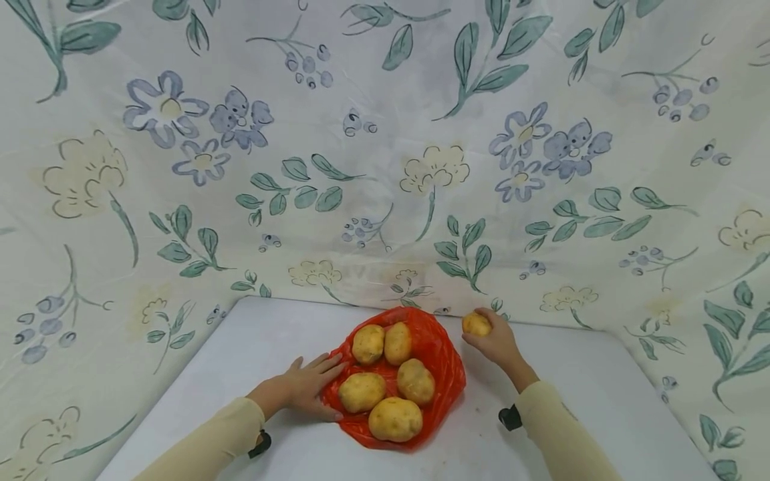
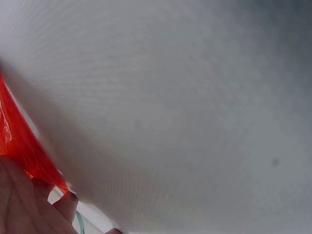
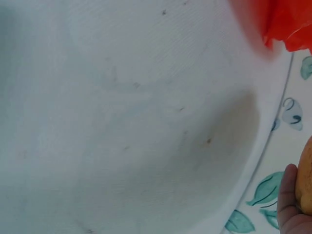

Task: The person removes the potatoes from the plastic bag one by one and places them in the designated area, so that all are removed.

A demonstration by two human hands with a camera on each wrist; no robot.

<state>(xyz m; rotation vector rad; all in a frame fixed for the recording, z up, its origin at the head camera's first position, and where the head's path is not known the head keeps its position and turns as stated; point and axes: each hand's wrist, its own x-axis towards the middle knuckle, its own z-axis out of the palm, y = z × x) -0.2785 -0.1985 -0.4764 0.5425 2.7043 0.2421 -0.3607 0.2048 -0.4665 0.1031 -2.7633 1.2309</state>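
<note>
Several potatoes (image 1: 395,419) lie on a spread-out red plastic bag (image 1: 442,361) on the white table. My left hand (image 1: 307,387) rests with fingers spread on the bag's left edge, beside the potatoes. In the left wrist view, part of that hand (image 2: 29,209) shows at the lower left against the red plastic. To the right of the bag, near the table's far edge, my right hand (image 1: 496,339) grips a single potato (image 1: 476,325) between thumb and fingers. The right wrist view catches this potato (image 3: 305,183) and a finger at its right border.
The white table (image 1: 271,334) ends at a floral cloth (image 1: 361,200) hanging behind and around it. Small dark specks dot the tabletop right of the bag. A black strap piece (image 1: 510,418) sits at the right wrist, another (image 1: 260,443) at the left.
</note>
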